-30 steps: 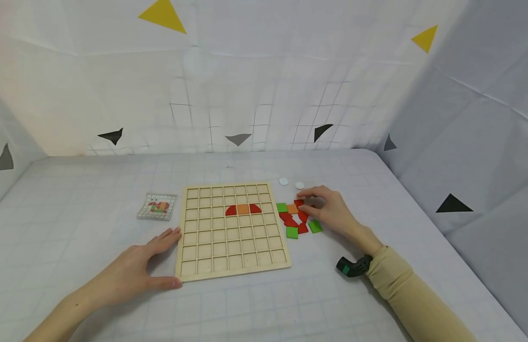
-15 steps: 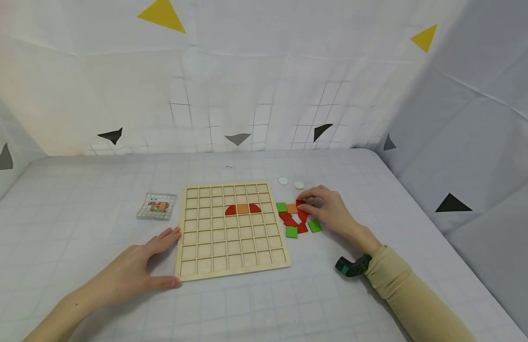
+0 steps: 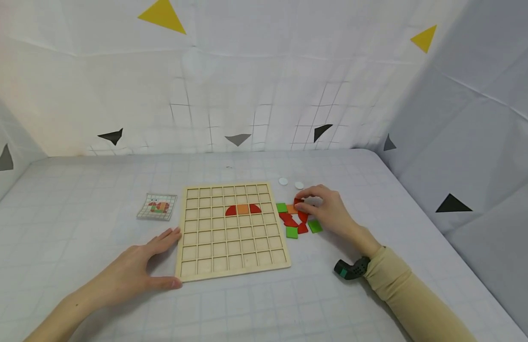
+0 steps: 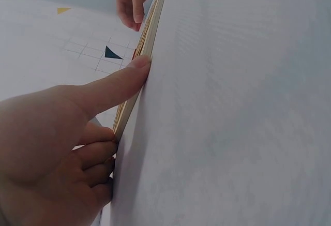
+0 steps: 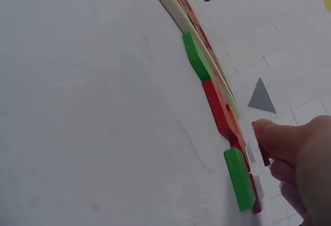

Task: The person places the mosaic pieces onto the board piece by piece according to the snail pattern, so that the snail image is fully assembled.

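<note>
My right hand pinches a red tile between thumb and fingers, just above the loose pieces right of the board. In the right wrist view the tile stands on edge; its full outline is hidden. Around it lie several red tiles, an orange square and green squares. My left hand rests on the table with thumb and fingertips touching the left edge of the wooden grid board. On the board, an orange square sits between two red curved-edge tiles.
A small card with a coloured grid picture lies left of the board. Two white discs lie beyond its far right corner. A black device is at the right wrist. White cloth walls enclose the table at back and sides.
My right hand has lifted and turned the red tile slightly, staying over the loose pieces. The left hand and the board have not moved.
</note>
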Motion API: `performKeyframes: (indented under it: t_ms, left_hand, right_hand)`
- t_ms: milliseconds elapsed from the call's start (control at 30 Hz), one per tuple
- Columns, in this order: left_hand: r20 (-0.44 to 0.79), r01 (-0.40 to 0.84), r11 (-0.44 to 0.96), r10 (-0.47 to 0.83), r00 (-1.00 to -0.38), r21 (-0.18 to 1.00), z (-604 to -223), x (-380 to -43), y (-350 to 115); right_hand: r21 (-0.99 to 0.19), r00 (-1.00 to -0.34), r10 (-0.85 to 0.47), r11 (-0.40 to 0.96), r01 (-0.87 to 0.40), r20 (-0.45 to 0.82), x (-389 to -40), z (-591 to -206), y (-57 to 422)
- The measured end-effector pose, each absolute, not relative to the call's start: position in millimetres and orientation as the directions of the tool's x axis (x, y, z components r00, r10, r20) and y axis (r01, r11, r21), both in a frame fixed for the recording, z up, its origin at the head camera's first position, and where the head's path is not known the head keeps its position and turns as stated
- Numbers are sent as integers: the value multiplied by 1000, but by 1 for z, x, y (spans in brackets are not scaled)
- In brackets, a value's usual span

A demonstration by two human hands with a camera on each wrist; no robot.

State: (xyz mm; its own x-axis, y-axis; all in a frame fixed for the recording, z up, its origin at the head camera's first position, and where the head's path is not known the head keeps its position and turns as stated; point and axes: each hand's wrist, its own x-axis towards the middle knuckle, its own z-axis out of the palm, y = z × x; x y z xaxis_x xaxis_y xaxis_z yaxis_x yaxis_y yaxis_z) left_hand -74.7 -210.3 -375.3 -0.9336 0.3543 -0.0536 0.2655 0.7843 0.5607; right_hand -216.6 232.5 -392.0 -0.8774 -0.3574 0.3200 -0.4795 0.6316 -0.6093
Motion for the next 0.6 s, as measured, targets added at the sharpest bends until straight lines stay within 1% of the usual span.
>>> performKeyframes:
  t_ms: [167, 433, 600]
  left_hand:
    - [-49, 273, 784, 360, -932, 557, -375, -76, -210]
    - [-42, 283, 778, 368, -929, 561, -377, -77, -210]
    - [-50, 266, 778, 355, -933, 569, -377, -75, -210]
  right_hand:
    - [-589, -843, -378, 604, -537, 382, -212, -378, 222]
    - [-588, -806, -424, 552, -591, 413, -201, -363, 190]
    - [-614, -815, -412, 537, -579, 408, -192, -361, 168]
